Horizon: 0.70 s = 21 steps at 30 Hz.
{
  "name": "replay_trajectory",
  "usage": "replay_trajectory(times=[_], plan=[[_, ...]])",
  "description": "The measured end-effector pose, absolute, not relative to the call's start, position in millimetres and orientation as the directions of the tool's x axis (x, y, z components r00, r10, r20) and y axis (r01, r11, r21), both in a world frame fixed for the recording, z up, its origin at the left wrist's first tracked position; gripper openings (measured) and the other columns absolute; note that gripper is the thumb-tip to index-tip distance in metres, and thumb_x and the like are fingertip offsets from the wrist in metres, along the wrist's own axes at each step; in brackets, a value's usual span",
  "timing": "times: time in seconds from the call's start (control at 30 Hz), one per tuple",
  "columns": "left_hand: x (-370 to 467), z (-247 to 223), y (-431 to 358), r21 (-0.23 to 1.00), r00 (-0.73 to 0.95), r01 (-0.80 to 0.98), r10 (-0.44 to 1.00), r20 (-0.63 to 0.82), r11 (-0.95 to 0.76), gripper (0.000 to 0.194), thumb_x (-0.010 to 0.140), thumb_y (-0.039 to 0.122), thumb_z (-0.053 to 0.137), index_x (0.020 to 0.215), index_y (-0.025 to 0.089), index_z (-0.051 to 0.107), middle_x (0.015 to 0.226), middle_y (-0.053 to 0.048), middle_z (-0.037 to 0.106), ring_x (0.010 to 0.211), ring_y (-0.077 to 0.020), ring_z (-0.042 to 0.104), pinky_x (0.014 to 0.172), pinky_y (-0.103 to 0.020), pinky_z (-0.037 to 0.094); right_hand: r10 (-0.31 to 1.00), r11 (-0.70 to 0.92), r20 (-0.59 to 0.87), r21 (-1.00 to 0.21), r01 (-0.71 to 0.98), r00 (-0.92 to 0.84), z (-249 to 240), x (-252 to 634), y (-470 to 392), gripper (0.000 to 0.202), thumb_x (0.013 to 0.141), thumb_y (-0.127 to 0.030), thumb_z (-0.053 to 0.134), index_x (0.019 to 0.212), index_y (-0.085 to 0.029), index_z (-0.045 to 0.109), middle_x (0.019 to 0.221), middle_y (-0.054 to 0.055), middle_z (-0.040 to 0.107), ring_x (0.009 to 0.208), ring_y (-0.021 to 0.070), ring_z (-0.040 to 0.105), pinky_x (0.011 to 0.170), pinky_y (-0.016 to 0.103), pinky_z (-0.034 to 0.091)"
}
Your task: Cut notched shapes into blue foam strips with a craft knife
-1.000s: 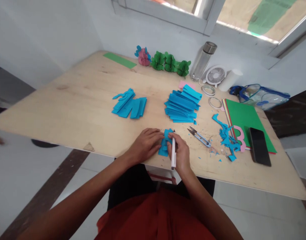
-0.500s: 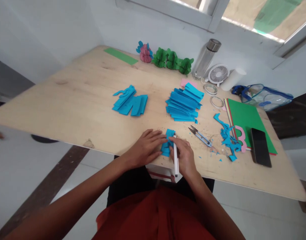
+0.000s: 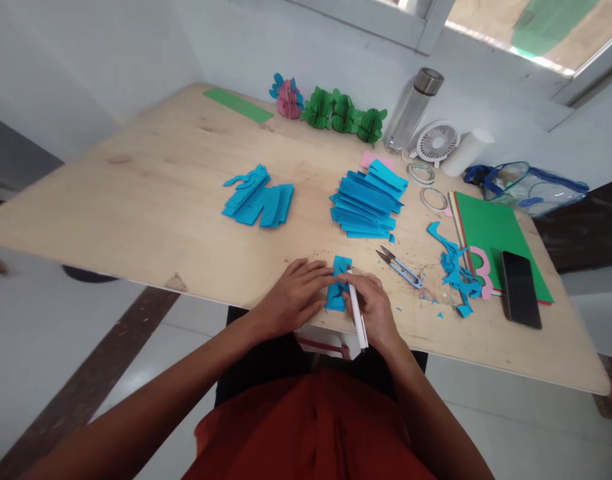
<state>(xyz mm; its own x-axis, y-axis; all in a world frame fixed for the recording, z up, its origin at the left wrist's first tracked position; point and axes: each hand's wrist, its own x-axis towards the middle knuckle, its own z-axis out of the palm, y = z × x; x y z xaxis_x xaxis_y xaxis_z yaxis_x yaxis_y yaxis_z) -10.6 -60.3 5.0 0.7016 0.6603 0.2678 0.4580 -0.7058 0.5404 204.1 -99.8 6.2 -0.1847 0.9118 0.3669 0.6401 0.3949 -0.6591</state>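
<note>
At the table's front edge lies a small piece of blue paper [image 3: 342, 265]. My left hand [image 3: 291, 298] rests flat beside it with fingers spread, their tips pressing on its left side. In my right hand [image 3: 376, 309] is a white pen [image 3: 357, 312], its lower end pointing back toward my body and its upper end over the paper. The fingers partly cover the paper, and whatever marks are on it I cannot make out. To the right lie small blue-handled thread snips [image 3: 400, 267] with blades apart.
Beyond my hands lie a large stack of blue paper strips [image 3: 366, 203] and a smaller pile [image 3: 261, 200]. Blue scraps [image 3: 453, 270], green sheets [image 3: 501, 233] and a phone [image 3: 520, 288] are on the right. A bottle [image 3: 411, 113], a fan [image 3: 437, 142] and green paper figures [image 3: 343, 113] line the wall.
The pen's lower end has swung slightly to the right in my right hand. My left hand stays on the paper. The view has shifted a little.
</note>
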Motion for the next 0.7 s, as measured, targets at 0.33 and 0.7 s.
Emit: replay_trajectory(times=[0.33,0.7], plan=[[-6,7,-58,0.514,0.693,0.472,0.662,0.286,-0.717,0.034,0.090,0.023,0.052,0.123,0.016,0.056,0.136,-0.014,0.061,0.133,-0.0290,0.048,0.112,-0.053,0.034,0.909,0.391,0.375,-0.626,0.674,-0.179,6,195,-97,0.031,0.092,-0.018,0.056,0.120,-0.028,0.068,0.106,0.005,0.076,0.096,0.0235,0.068,0.089,0.041,0.047],[-7,3,-57,0.532,0.688,0.447,0.657,0.309,-0.719,0.030,0.091,0.023,0.052,0.119,0.014,0.059,0.137,-0.014,0.060,0.134,-0.0292,0.048,0.113,-0.055,0.034,0.899,0.412,0.352,-0.480,0.774,-0.260,18,202,-105,0.037,0.096,-0.024,0.053,0.133,-0.026,0.058,0.118,0.009,0.071,0.120,0.0272,0.056,0.100,0.046,0.041]])
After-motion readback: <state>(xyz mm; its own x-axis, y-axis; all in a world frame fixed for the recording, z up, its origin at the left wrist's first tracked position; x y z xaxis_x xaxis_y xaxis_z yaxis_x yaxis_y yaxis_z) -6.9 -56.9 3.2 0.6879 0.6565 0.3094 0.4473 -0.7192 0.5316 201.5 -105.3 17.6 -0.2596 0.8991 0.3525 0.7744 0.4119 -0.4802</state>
